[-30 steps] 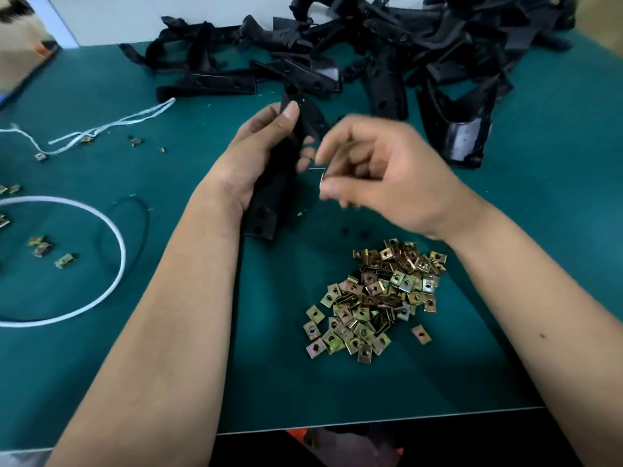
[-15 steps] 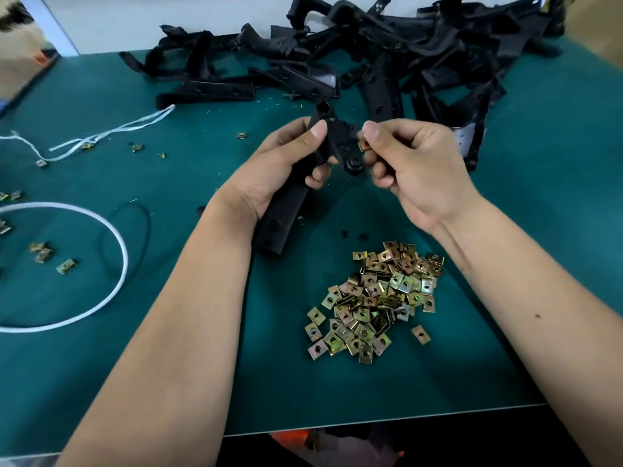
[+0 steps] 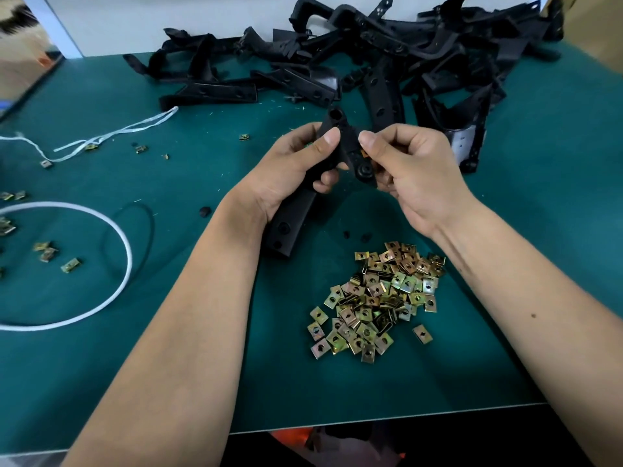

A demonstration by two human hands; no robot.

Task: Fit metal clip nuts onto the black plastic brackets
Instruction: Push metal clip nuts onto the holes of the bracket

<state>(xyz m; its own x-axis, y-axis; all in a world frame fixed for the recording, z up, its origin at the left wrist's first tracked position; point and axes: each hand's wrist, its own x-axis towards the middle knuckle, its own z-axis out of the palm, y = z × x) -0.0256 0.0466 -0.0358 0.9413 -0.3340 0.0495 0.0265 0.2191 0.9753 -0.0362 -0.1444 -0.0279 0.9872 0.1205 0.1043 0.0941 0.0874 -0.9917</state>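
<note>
My left hand [image 3: 290,163] grips a long black plastic bracket [image 3: 347,143] around its middle, held just above the green table. The bracket's lower end [image 3: 285,230] points toward me. My right hand [image 3: 411,166] pinches a metal clip nut [image 3: 363,153] against the bracket's right tab; only a sliver of the nut shows between thumb and finger. A heap of brass-coloured clip nuts [image 3: 377,301] lies on the table under my right wrist.
A big pile of black brackets [image 3: 371,62] fills the table's far side. A white cord loop [image 3: 84,264], a white string [image 3: 111,136] and a few stray clip nuts [image 3: 47,252] lie at the left. The table's front edge [image 3: 371,423] runs close to me.
My right hand moved up to the bracket with a clip nut and now pinches it onto the tab. My left hand raised and turned the bracket.
</note>
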